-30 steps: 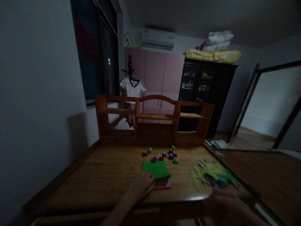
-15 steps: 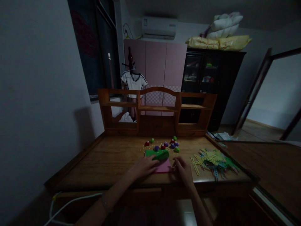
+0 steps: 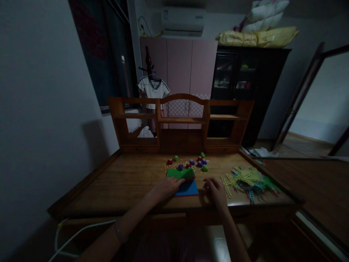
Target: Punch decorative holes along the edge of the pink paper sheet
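Note:
A small stack of coloured sheets lies near the desk's front edge, with a green sheet (image 3: 174, 173) folded back on top and a blue sheet (image 3: 188, 188) showing below it. My left hand (image 3: 170, 185) reaches over the stack from the left, its fingers holding the folded green sheet down. The green sheet's right part stands up in a curl. To the right of the stack, my right hand (image 3: 213, 186) hovers close to the desk, fingers loosely bent and apart, with nothing visible in them. Just beyond the sheets sit several small red, green and purple toys with eyes (image 3: 188, 165).
Tiny pale bits are scattered around the toys on the wooden desk (image 3: 131, 178). A heap of yellow, green and blue plastic strips (image 3: 247, 180) lies at the right. Along the back stands a wooden shelf (image 3: 181, 120). A white cable (image 3: 81, 233) hangs at the front left.
The pink sheet under the green one no longer shows; a blue one is exposed instead. My right hand has moved slightly right, off the stack. The camera view has shifted a little.

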`<action>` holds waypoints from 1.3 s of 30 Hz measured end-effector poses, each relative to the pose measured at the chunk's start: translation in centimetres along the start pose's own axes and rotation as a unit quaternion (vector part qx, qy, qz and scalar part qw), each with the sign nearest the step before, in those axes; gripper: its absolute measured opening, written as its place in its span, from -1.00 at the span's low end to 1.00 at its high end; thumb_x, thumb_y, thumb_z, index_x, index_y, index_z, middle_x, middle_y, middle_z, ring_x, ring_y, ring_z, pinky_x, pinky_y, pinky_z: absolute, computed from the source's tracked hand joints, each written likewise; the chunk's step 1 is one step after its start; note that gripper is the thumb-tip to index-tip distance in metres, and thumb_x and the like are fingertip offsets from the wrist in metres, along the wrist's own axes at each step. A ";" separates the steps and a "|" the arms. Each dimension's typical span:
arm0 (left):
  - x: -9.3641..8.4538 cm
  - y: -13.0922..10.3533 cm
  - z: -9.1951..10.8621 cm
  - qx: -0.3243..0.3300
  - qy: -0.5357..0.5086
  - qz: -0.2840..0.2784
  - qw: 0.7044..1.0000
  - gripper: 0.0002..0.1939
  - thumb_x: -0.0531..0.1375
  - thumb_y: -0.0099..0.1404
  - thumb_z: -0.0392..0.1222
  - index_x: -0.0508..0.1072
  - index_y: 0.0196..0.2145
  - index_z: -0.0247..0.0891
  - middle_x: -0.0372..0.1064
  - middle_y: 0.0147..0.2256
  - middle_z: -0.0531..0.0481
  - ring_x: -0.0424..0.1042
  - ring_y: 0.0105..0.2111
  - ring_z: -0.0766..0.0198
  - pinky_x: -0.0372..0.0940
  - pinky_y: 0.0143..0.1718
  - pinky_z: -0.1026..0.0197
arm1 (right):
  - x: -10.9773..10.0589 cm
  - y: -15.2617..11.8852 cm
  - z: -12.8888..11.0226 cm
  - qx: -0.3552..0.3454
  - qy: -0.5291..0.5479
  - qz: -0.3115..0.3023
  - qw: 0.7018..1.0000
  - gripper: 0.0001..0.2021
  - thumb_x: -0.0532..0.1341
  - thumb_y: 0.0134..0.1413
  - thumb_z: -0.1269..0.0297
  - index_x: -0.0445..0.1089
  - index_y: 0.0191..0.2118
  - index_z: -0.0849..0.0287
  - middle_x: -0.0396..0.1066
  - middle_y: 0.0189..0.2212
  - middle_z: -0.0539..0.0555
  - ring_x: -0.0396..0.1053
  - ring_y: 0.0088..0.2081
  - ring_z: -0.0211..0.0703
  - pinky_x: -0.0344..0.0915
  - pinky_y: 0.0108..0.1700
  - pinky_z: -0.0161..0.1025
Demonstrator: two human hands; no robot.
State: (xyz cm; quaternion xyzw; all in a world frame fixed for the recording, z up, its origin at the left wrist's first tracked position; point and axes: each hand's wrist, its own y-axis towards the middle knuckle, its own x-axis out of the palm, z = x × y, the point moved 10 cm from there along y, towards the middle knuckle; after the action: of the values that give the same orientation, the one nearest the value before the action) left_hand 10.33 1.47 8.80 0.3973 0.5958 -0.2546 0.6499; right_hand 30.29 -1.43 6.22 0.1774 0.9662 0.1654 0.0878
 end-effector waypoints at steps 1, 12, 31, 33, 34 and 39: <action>-0.3 0.0 -0.2 -0.005 -0.008 0.004 1.000 -0.56 -0.10 0.35 -0.26 0.13 0.17 -0.15 0.33 -0.19 -0.12 0.33 -0.25 0.18 0.19 -0.20 0.18 | 0.0 0.0 0.0 -0.001 0.000 -0.001 1.000 -0.62 0.11 0.10 -0.02 0.42 -0.32 0.23 0.40 -0.55 0.07 0.34 -0.50 -0.14 0.22 -0.43 -0.30; -1.3 -0.7 0.6 0.029 -0.031 0.015 0.999 -0.52 0.09 0.20 0.12 0.31 0.04 -0.09 0.29 -0.13 -0.09 0.26 -0.12 0.10 0.17 -0.13 0.13 | 0.0 0.0 0.3 -0.002 0.004 0.002 1.000 -0.62 0.12 0.09 -0.04 0.41 -0.33 0.22 0.40 -0.57 0.06 0.36 -0.53 -0.16 0.22 -0.44 -0.31; -2.1 -0.4 0.7 0.032 -0.056 -0.007 0.998 -0.64 0.01 0.31 -0.12 0.30 0.05 -0.08 0.29 -0.10 -0.06 0.31 -0.19 0.18 0.17 -0.17 0.18 | -0.1 0.0 0.5 0.006 0.000 0.011 1.000 -0.55 0.12 0.02 -0.12 0.42 -0.36 0.23 0.40 -0.58 0.08 0.36 -0.55 -0.13 0.21 -0.49 -0.30; -2.3 -0.7 0.8 0.035 -0.062 -0.005 0.997 -0.57 0.10 0.23 0.00 0.28 0.05 -0.09 0.28 -0.10 -0.06 0.29 -0.15 0.15 0.17 -0.14 0.18 | -0.1 0.1 0.6 0.007 -0.003 0.013 1.000 -0.57 0.13 0.03 -0.10 0.42 -0.36 0.23 0.40 -0.59 0.07 0.35 -0.55 -0.15 0.21 -0.48 -0.30; -2.4 -0.8 0.8 0.033 -0.061 -0.003 0.998 -0.51 0.14 0.19 0.04 0.27 0.06 -0.10 0.28 -0.09 -0.07 0.28 -0.13 0.13 0.16 -0.13 0.17 | -0.1 0.1 0.6 0.007 -0.005 0.012 1.000 -0.58 0.13 0.03 -0.09 0.42 -0.36 0.23 0.41 -0.58 0.06 0.35 -0.55 -0.15 0.21 -0.47 -0.31; -2.0 -1.2 1.4 0.040 -0.049 -0.011 0.998 -0.47 0.14 0.16 -0.06 0.22 0.09 -0.17 0.29 -0.08 -0.10 0.28 -0.11 0.11 0.16 -0.08 0.15 | -0.1 0.1 0.5 0.001 -0.017 0.006 1.000 -0.60 0.12 0.05 -0.07 0.43 -0.36 0.22 0.40 -0.59 0.05 0.36 -0.54 -0.14 0.22 -0.44 -0.30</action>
State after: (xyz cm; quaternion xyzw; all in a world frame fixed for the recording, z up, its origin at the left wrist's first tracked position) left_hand 9.81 -0.61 10.49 0.4033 0.5566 -0.3046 0.6594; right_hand 30.51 -1.23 5.83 0.1864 0.9636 0.1621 0.1026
